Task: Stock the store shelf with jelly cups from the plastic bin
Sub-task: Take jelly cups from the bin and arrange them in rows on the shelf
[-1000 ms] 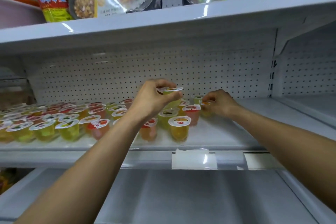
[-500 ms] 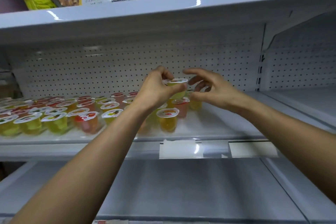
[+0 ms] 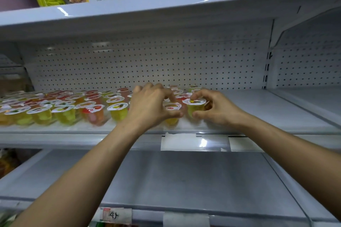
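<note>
At nine o'clock, stocked rows: jelly cups (image 3: 64, 110) in yellow, green and red stand packed in rows on the shelf (image 3: 258, 108), from its nine o'clock end to about its middle.
Left hand: the left hand (image 3: 151, 105) is at the three o'clock end of those rows, fingers (image 3: 172, 97) curled over an orange cup (image 3: 172, 108), thumb on its six o'clock side, gripping it.
Right hand: just beside it at three o'clock, the right hand (image 3: 219, 110) grips a yellow-green cup (image 3: 195, 108), fingers (image 3: 195, 96) on the lid's twelve o'clock rim and thumb low on the wall.
Seating: both cups are low at the front row; blur hides whether they are down on the board.
Bare shelf: everything toward three o'clock of the hands.
Plastic bin: not in view.
Step in hand: likely setting two cups down to extend the front row.
Next move: probably let each cup settle upright, touching its neighbour, then lift the fingers straight off so no lid catches and no cup tips.
</note>
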Available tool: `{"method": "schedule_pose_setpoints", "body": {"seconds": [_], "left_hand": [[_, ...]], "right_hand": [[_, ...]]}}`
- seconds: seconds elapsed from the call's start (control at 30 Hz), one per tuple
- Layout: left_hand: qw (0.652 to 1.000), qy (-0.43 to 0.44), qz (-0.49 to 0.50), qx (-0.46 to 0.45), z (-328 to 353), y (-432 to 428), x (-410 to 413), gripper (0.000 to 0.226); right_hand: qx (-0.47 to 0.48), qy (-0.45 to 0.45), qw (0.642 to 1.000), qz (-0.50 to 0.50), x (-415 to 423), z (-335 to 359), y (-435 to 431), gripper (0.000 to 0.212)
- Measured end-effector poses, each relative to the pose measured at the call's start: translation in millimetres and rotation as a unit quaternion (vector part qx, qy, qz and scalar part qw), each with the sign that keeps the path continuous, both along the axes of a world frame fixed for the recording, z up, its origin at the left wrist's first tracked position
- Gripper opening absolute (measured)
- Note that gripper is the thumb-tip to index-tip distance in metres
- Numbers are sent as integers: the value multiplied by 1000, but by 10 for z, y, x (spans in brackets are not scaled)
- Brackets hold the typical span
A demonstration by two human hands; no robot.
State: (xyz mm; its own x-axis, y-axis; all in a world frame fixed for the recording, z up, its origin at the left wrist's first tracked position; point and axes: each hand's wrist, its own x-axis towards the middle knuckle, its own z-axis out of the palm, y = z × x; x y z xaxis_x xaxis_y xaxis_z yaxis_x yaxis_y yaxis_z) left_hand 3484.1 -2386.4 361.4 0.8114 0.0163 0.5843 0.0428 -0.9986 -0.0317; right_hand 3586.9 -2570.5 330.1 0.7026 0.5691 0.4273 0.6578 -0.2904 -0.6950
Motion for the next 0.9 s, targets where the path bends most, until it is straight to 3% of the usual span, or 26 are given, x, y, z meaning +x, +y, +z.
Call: {"method": "schedule_pose_setpoints", "body": {"seconds": [0.1,0.47,0.7,0.9], "left_hand": [[999,3,11,33,-50,-1,-8,41],[1000,5,6,13,-112,51,-42,31],[997,-58,-26,-40,-256,-56,-345,35],[984,-142,-30,-107,-623,-181,-966,42]], "right_hand": [[-28,-3,1000,-8,-9,-40,44,39],[-85,-37,995,-40,-98,-5,19,37],[-105,-209,966,-113,-421,-2,-167,45],[-77,-315,939,-114,-840,-240,-354,43]]}}
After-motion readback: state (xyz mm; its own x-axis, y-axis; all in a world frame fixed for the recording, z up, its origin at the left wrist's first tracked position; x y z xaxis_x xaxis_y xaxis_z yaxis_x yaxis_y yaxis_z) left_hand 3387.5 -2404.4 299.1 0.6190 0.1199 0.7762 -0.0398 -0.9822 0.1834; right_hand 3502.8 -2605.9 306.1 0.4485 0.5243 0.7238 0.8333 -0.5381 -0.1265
